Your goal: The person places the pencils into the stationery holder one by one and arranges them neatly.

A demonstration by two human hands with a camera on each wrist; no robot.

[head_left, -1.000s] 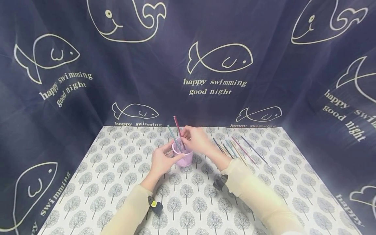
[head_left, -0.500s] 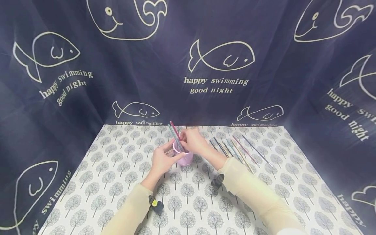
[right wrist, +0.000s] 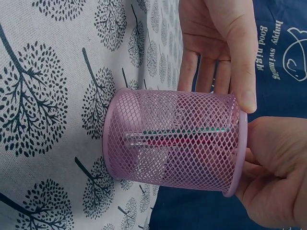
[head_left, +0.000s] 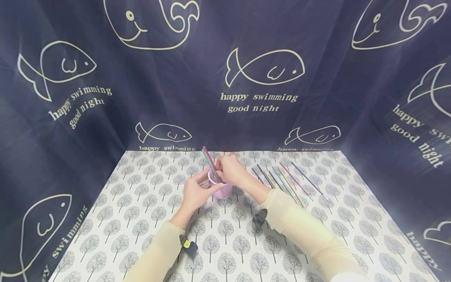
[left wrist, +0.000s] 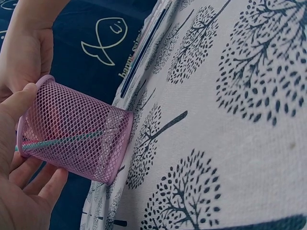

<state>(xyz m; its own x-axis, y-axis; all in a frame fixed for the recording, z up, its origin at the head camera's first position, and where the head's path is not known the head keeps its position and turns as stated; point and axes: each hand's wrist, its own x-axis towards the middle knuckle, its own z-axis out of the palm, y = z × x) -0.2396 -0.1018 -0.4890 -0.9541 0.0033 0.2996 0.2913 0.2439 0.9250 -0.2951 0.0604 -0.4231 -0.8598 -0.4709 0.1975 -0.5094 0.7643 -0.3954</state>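
Note:
A pink mesh pen holder (head_left: pixel 225 192) stands upright on the tree-patterned cloth. My left hand (head_left: pixel 195 192) grips it from the left, thumb at the rim and fingers round the far side. At its mouth, my right hand (head_left: pixel 232 171) pinches a slim red stick (head_left: pixel 208 155), pen- or pencil-shaped; its fingertips are partly hidden by the rim. Beside it leans a slim teal stick (head_left: pixel 206 158). Through the mesh in the right wrist view, the lower parts of the teal stick (right wrist: pixel 192 130) and red stick (right wrist: pixel 177 142) lie close together, with clear tips near the base.
Several slim sticks (head_left: pixel 296 180) in dark, teal, tan and red lie on the cloth (head_left: pixel 148 235) to the right of the holder, near my right forearm. A dark blue curtain (head_left: pixel 260 129) with fish drawings hangs behind and at both sides.
My right hand has lowered the red stick into the pen holder and tilted it left, against the teal one. Over the last half second hardly anything moves. The left hand keeps its grip.

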